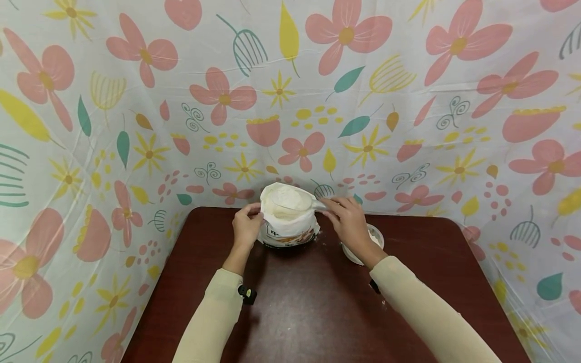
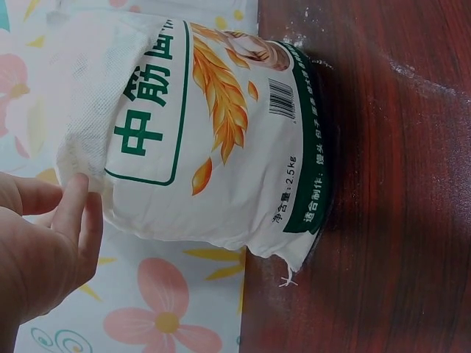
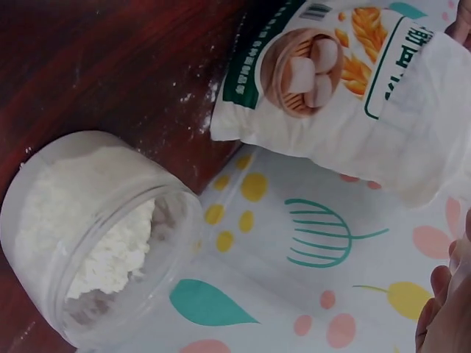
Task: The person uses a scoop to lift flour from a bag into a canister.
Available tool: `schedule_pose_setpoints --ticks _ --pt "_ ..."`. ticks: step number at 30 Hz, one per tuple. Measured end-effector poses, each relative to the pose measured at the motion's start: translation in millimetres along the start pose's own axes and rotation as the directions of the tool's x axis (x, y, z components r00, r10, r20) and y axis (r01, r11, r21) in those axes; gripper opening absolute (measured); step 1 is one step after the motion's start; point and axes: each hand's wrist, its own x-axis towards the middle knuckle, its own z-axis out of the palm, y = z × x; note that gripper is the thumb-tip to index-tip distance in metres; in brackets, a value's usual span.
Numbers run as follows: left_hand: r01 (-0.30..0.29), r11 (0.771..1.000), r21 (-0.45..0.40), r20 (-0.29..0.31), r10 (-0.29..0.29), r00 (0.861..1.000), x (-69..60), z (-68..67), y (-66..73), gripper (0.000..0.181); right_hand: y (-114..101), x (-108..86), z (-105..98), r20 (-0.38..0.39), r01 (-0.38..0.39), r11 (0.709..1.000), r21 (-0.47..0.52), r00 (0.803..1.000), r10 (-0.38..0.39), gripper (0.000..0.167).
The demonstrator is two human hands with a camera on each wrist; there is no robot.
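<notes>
A white cloth flour bag (image 1: pixel 288 228) stands on the table with its mouth folded outward and white flour (image 1: pixel 292 198) inside. At the bag's left rim, my left hand (image 1: pixel 246 227) pinches the cloth between thumb and fingers (image 2: pixel 73 213). My right hand (image 1: pixel 349 222) grips the pale handle of a scoop (image 1: pixel 319 205) at the right rim; its bowl end lies in the bag's mouth and is hard to make out. Below the right forearm is a clear round jar (image 3: pixel 88 235), partly filled with flour, open at the top.
The dark red-brown table (image 1: pixel 295 302) has flour specks (image 3: pixel 188 99) between bag and jar. A flower-patterned cloth (image 1: pixel 299 101) hangs directly behind the bag and at both sides. Black wrist straps (image 1: pixel 247 294) sit on the sleeves.
</notes>
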Motion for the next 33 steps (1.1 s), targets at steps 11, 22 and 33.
schedule_pose_setpoints --ticks 11,22,33 --pt "0.002 1.0 0.001 0.003 -0.002 1.0 0.1 0.0 0.5 0.029 1 -2.7 -3 0.011 -0.029 0.999 0.036 1.0 0.028 0.036" --pt "-0.015 1.0 -0.011 0.017 0.016 1.0 -1.2 -0.3 1.2 0.031 1 0.4 -15 0.015 -0.015 1.0 0.017 1.0 0.015 0.038" --pt "-0.009 1.0 -0.005 0.008 0.009 1.0 0.0 1.0 0.1 0.029 5 -0.1 -37 0.005 0.035 0.999 0.021 0.999 -0.035 0.037"
